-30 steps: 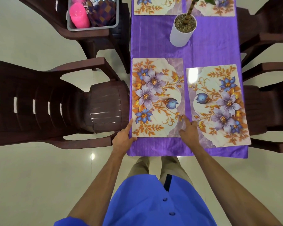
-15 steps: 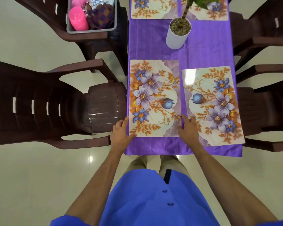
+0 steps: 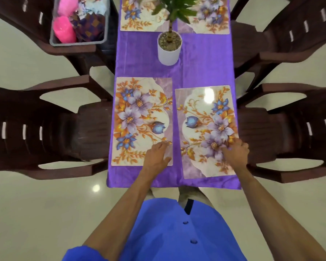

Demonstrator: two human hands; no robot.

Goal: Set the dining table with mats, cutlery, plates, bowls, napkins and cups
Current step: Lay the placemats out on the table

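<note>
Two floral mats lie side by side on the purple tablecloth [image 3: 201, 72] at the near end of the table. My left hand [image 3: 156, 159] rests on the near right corner of the left mat [image 3: 139, 119], fingers apart. My right hand [image 3: 235, 153] sits at the right edge of the right mat [image 3: 203, 132], which lies slightly tilted; its fingers are curled at that edge. Two more floral mats [image 3: 139, 16] [image 3: 211, 17] lie at the far end.
A white pot with a green plant [image 3: 169, 48] stands mid-table. A grey tub [image 3: 79, 21] with pink cups and checked napkins sits on the far left chair. Dark brown chairs [image 3: 45, 129] [image 3: 290, 132] flank the table on both sides.
Both hands have shifted right: the left from the left mat's near left corner to its near right corner, the right from between the mats to the right mat's right edge.
</note>
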